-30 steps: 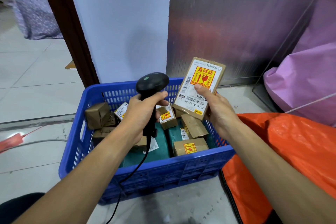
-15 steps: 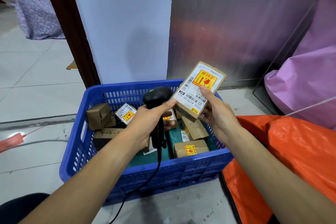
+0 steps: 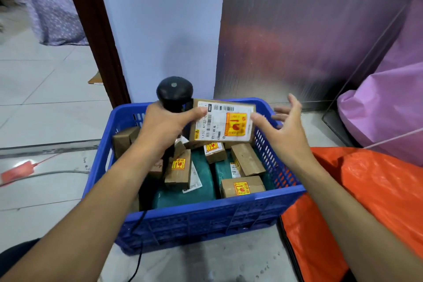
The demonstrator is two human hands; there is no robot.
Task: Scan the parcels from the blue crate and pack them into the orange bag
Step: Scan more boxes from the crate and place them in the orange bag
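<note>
Left hand (image 3: 160, 126): grips the black scanner (image 3: 174, 91), thumb touching the parcel (image 3: 223, 121).
Right hand (image 3: 283, 130): fingers spread, just beside the parcel.
Blue crate (image 3: 206, 220): small boxes (image 3: 242, 186) inside.

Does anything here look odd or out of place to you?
The labelled parcel above the blue crate looks barely held: the right hand is open beside it, and the left hand, gripping the black scanner, only touches its other edge. Whether it is falling I cannot tell.
</note>
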